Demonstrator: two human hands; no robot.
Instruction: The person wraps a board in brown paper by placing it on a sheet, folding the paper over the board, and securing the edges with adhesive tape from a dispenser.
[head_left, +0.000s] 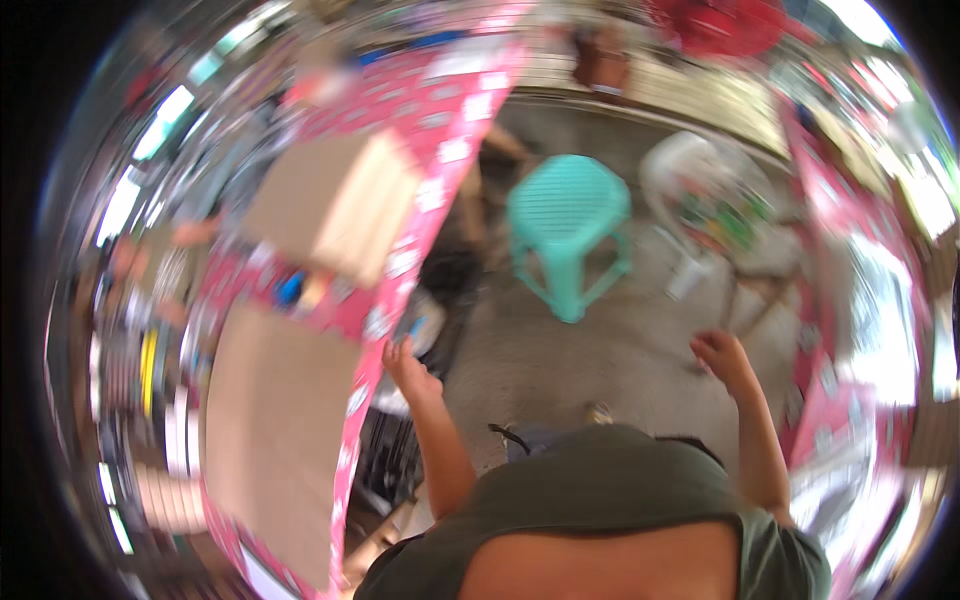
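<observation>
My left hand (pixel 412 372) is raised beside the edge of the pink-covered table (pixel 385 290) on the left, its fingers apart and nothing seen in them. Blur hides whether it touches the edge. Over the floor to the right hangs my right hand (pixel 722 358), its fingers loosely bent, the thumb apart, holding nothing visible. A brown cardboard sheet or box top (pixel 280 430) lies on the table nearest my left hand. Farther along stands a cardboard box (pixel 340 200). Ahead, between both hands, a turquoise plastic stool (pixel 568 215) stands on the floor.
A whitish clear bag (pixel 710 190) with green and red contents sits right of the stool. Another pink-covered table (pixel 825 380) runs along my right, carrying clear plastic wrapping (pixel 880 320). A red round object (pixel 720 22) is at the far end. Dark bags (pixel 390 450) lie under the left table.
</observation>
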